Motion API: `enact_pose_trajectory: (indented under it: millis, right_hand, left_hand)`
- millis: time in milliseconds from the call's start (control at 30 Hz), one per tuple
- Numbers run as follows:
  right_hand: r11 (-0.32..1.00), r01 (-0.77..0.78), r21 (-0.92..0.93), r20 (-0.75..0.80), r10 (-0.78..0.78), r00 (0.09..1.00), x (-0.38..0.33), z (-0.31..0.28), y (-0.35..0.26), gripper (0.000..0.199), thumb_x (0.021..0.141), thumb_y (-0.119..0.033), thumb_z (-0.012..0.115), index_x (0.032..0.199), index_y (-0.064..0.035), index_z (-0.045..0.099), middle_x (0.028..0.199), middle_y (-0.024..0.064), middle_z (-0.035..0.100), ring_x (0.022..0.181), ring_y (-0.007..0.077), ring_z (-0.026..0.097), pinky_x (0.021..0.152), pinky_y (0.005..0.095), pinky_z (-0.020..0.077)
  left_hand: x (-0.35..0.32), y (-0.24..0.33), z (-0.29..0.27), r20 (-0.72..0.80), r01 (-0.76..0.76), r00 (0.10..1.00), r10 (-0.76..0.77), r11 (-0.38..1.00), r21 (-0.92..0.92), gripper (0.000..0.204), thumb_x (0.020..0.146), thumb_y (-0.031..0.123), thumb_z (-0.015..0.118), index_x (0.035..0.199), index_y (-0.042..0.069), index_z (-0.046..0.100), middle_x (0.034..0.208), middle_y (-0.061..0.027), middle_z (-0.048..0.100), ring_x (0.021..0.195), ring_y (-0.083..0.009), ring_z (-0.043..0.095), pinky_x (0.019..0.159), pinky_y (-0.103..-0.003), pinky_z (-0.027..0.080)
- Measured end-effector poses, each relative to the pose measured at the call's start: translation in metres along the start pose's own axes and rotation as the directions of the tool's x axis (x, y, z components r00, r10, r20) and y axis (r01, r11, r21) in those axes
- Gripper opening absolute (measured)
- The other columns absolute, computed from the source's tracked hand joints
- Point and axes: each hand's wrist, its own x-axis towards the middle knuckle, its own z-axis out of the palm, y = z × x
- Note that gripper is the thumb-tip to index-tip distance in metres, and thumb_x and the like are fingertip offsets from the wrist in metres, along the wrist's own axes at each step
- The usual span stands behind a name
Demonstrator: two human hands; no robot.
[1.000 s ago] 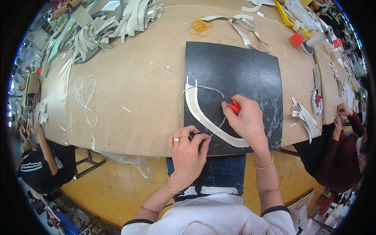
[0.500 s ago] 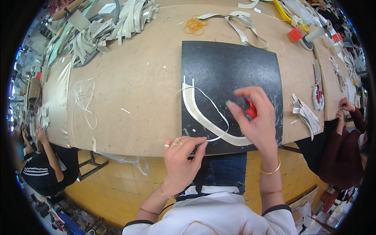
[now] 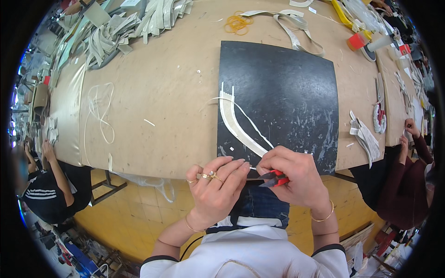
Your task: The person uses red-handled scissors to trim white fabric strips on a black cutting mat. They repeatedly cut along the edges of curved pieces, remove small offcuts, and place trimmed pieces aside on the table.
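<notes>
A curved cream strip (image 3: 235, 129) with white edges lies on a black mat (image 3: 287, 88). A thin white cord (image 3: 253, 124) arcs over it, and its near part runs between my hands at the mat's front edge. My left hand (image 3: 218, 185), with rings on it, pinches the cord at its fingertips. Close to its right, my right hand (image 3: 296, 176) holds red-handled snips (image 3: 278, 179) in the palm, blades toward the left hand. The thumb and forefinger of that hand are together at the cord and cover the strip's right end.
Cut strips (image 3: 162, 18) are heaped at the far left. Orange bands (image 3: 238, 24) and a loose strip (image 3: 296, 34) lie beyond the mat. To the right are scissors (image 3: 379, 116), more strips (image 3: 364, 136) and a red-and-yellow container (image 3: 358, 41). People work at both sides.
My right hand has come down and left to the cord, its open fingers now closed there. The snips' blades have come into sight. My left hand stays near the mat's front edge.
</notes>
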Motion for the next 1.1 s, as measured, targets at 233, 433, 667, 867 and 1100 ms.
enact_pose_trajectory:
  millis: [233, 433, 667, 867, 1100]
  right_hand:
    - [0.981, -0.098, 0.17, -0.019, 0.103, 0.994, -0.002, 0.011, -0.001, 0.015, 0.07, -0.008, 0.079, 0.076, -0.0032, 0.066, 0.071, 0.0075, 0.061, 0.056, 0.0234, 0.06, 0.051, 0.032, 0.0448]
    - [0.962, -0.187, 0.2, 0.148, 0.159, 0.976, -0.001, 0.005, 0.0, 0.012, 0.072, 0.001, 0.076, 0.082, -0.0003, 0.068, 0.077, 0.0081, 0.066, 0.063, 0.0198, 0.063, 0.058, 0.029, 0.0479]
    - [0.963, -0.133, 0.236, 0.187, 0.089, 0.978, 0.003, 0.004, -0.003, 0.024, 0.072, 0.001, 0.07, 0.095, -0.0031, 0.07, 0.09, 0.0082, 0.069, 0.075, 0.028, 0.067, 0.063, 0.0351, 0.0511]
    - [0.957, -0.213, 0.196, 0.219, 0.169, 0.961, 0.004, 0.004, -0.006, 0.007, 0.082, 0.0, 0.074, 0.087, 0.0032, 0.069, 0.084, 0.0105, 0.07, 0.072, 0.0178, 0.065, 0.067, 0.0282, 0.0503]
    - [0.751, -0.377, 0.542, 0.334, 0.219, 0.917, 0.007, 0.005, -0.006, 0.006, 0.087, 0.001, 0.067, 0.082, 0.0052, 0.068, 0.082, 0.0089, 0.07, 0.076, 0.0121, 0.064, 0.069, 0.0268, 0.0493]
  left_hand:
    - [-0.008, -0.004, -0.007, -0.003, -0.135, 0.991, 0.135, 0.989, 0.059, 0.02, 0.073, 0.018, 0.079, 0.093, 0.018, 0.075, 0.098, 0.0092, 0.071, 0.094, -0.0082, 0.064, 0.079, -0.033, 0.024]
    - [-0.01, -0.015, -0.01, 0.007, -0.199, 0.98, 0.199, 0.973, 0.119, 0.012, 0.083, 0.021, 0.07, 0.092, 0.017, 0.075, 0.095, 0.0096, 0.071, 0.094, -0.0084, 0.064, 0.079, -0.033, 0.023]
    - [-0.008, -0.015, -0.013, 0.055, -0.218, 0.976, 0.212, 0.963, 0.156, 0.022, 0.075, 0.014, 0.078, 0.095, 0.021, 0.074, 0.099, 0.0136, 0.071, 0.101, -0.0104, 0.061, 0.086, -0.035, 0.024]
    - [-0.003, -0.015, -0.016, 0.024, -0.279, 0.959, 0.281, 0.935, 0.22, 0.016, 0.079, 0.02, 0.076, 0.096, 0.021, 0.074, 0.098, 0.0121, 0.073, 0.101, -0.0097, 0.061, 0.087, -0.036, 0.023]
    - [-0.004, -0.018, -0.021, -0.034, -0.333, 0.936, 0.35, 0.913, 0.235, 0.011, 0.084, 0.026, 0.073, 0.092, 0.019, 0.076, 0.096, 0.0083, 0.073, 0.094, -0.0071, 0.065, 0.082, -0.033, 0.023]
